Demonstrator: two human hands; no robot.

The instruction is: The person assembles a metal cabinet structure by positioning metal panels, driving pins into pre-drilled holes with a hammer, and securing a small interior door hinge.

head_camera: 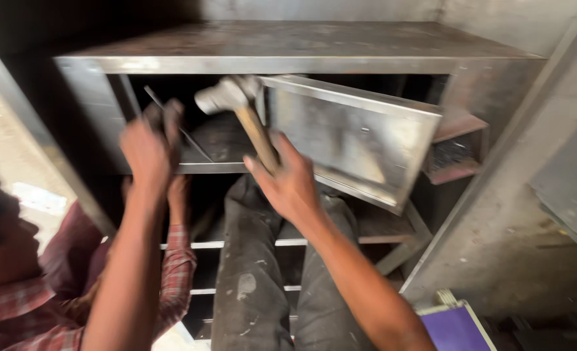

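Note:
My right hand (287, 179) grips the wooden handle of a hammer (233, 97), whose metal head is raised near the upper left corner of a grey steel cabinet door (356, 140) that stands ajar. My left hand (146, 144) is closed on a dark thin metal piece (171, 117) at the left side of the cabinet opening; the hand is blurred. The door hangs inside a steel cabinet frame (288, 55). My legs in dusty dark trousers (252, 279) are below.
Another person in a red checked shirt (22, 312) crouches at the lower left, an arm (179, 221) reaching up toward the cabinet. A purple box (456, 328) lies at the lower right. A concrete wall (529, 214) stands to the right.

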